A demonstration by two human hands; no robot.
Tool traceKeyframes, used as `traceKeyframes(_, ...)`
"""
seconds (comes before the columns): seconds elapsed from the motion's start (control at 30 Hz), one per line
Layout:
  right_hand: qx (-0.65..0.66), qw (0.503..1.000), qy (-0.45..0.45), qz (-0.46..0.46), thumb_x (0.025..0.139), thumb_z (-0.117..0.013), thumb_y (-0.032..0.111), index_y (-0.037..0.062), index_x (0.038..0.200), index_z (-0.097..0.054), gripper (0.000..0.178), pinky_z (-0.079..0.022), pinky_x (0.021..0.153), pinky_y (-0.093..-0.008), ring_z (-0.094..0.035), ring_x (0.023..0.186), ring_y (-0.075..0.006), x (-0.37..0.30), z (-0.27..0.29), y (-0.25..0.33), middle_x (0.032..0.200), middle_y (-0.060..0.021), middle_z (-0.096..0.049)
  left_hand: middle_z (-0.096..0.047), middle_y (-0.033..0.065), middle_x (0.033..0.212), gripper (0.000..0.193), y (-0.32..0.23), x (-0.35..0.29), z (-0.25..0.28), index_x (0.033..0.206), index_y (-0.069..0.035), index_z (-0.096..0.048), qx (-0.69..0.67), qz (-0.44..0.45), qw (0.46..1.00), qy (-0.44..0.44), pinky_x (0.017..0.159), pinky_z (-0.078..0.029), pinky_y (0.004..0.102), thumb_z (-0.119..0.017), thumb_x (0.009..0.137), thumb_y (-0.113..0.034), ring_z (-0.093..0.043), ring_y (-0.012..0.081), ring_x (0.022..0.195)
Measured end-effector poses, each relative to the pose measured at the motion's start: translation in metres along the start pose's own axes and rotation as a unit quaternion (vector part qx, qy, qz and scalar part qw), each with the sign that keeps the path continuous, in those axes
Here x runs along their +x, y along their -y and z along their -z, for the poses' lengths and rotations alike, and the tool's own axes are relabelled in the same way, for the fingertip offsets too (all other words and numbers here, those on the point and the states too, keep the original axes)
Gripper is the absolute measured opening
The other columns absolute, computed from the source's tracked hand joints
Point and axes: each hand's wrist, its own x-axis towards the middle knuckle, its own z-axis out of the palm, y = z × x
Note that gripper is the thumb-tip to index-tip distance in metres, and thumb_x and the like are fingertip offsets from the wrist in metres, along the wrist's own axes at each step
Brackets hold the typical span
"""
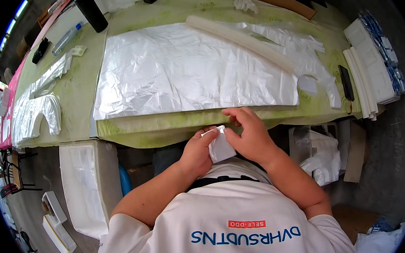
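In front of my body, just below the table's near edge, a small flat white packet (221, 147) is held tilted. My left hand (197, 152) grips it, the thumb lying across its upper corner. My right hand (250, 134) is beside it, its thumb at the packet's right edge. The right index finger is stretched toward the table edge, apart from the thumb, with the other fingers loosely curled. On the table beyond lies a wide, flat sheet of thin white plastic (159, 72). A long pale roll (243, 43) rests diagonally over its right side.
More plastic pieces lie at the left (37, 114) and right (309, 49). A black phone (346, 82) is near the right edge, beside white foam blocks (370, 59). A bottle (66, 38) and black cylinder (90, 12) are at the far left. A white box (83, 185) stands below.
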Motion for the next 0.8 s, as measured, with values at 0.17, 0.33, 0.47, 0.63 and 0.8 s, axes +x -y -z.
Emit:
traceKeyframes(0.17, 0.058, 0.998, -0.020, -0.005, 0.083, -0.073, 0.009, 0.0043, 0.119, -0.064, 0.038, -0.055, 0.078, -0.0366, -0.064, 0.093, -0.0264, -0.007, -0.019, -0.002, 0.105, -0.0121, -0.065, -0.066, 0.0081, 0.112, 0.019, 0.003, -0.015, 0.004, 0.117, -0.007, -0.057, 0.004, -0.050, 0.998, -0.025, 0.093, -0.054, 0.0378, -0.063, 0.101, -0.014, -0.066, 0.0204, 0.105)
traceKeyframes(0.33, 0.228, 0.970, 0.016, -0.088, 0.092, -0.066, 0.001, 0.0051, 0.116, -0.063, 0.024, -0.049, 0.069, -0.0252, -0.057, 0.079, -0.0089, -0.011, -0.047, -0.006, 0.088, -0.0006, -0.060, -0.066, 0.0042, 0.113, 0.017, -0.004, -0.030, 0.023, 0.115, -0.010, -0.058, -0.019, -0.098, 0.994, -0.033, 0.093, -0.053, 0.0371, -0.065, 0.101, -0.018, -0.064, 0.0192, 0.106)
traceKeyframes(0.47, 0.262, 0.962, -0.046, -0.063, 0.093, -0.065, -0.004, 0.0073, 0.114, -0.062, 0.024, -0.047, 0.067, -0.0216, -0.054, 0.078, -0.0048, -0.014, -0.056, -0.017, 0.092, 0.0025, -0.059, -0.056, 0.0064, 0.135, 0.015, -0.005, -0.054, 0.042, 0.114, -0.012, -0.062, 0.019, -0.205, 0.974, -0.088, 0.098, -0.051, 0.0411, -0.066, 0.100, -0.013, -0.059, 0.0189, 0.117)
traceKeyframes(0.63, 0.269, 0.960, -0.031, -0.072, 0.094, -0.066, -0.004, 0.0060, 0.114, -0.060, 0.024, -0.046, 0.071, -0.0210, -0.054, 0.080, -0.0047, -0.018, -0.060, -0.008, 0.093, 0.0017, -0.059, -0.053, 0.0087, 0.143, 0.019, 0.011, -0.056, 0.059, 0.112, -0.008, -0.069, 0.214, -0.250, 0.944, -0.030, 0.099, -0.047, 0.0288, -0.067, 0.095, -0.001, -0.055, 0.0132, 0.121)
traceKeyframes(0.8, 0.259, 0.963, -0.010, -0.074, 0.095, -0.064, -0.005, 0.0057, 0.115, -0.059, 0.023, -0.047, 0.073, -0.0213, -0.055, 0.082, -0.0058, -0.021, -0.068, 0.001, 0.094, 0.0010, -0.060, -0.069, 0.0011, 0.106, 0.012, 0.006, -0.054, 0.060, 0.107, -0.004, -0.070, 0.216, -0.200, 0.954, -0.046, 0.084, -0.051, 0.0236, -0.066, 0.096, -0.001, -0.062, 0.0077, 0.097)
